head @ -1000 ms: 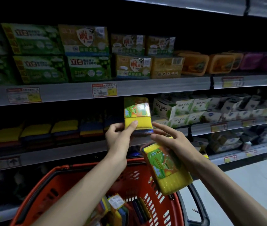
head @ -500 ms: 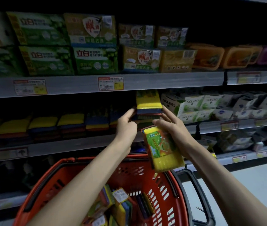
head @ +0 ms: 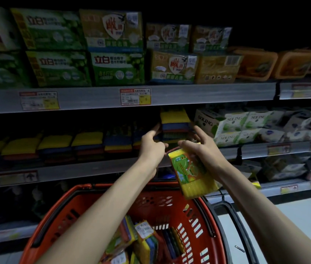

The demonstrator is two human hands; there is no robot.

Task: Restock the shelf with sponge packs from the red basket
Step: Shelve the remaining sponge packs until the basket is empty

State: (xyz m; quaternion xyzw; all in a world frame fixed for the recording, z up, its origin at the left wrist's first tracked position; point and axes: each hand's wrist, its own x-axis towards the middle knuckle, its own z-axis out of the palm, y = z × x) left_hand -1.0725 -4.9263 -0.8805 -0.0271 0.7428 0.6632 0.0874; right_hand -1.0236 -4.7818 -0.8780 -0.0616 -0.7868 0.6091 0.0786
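right hand (head: 202, 152) grip held pack (head: 189, 175), long axis 11-to-5 | shelf stack (head: 175, 121) was at its 12 | left hand (head: 151, 146) loose, empty, by stack's 9 side

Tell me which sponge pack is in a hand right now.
The yellow green-labelled pack gripped by the right hand above the red basket; the rest sit on the shelf or in the basket.

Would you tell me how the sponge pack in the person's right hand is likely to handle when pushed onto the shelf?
Probably light: the right hand holds the sponge pack by its top end alone. Likely soft and squashy, since its ribbed yellow edge looks like sponge. Its glossy wrapper may slide against the stacked packs.
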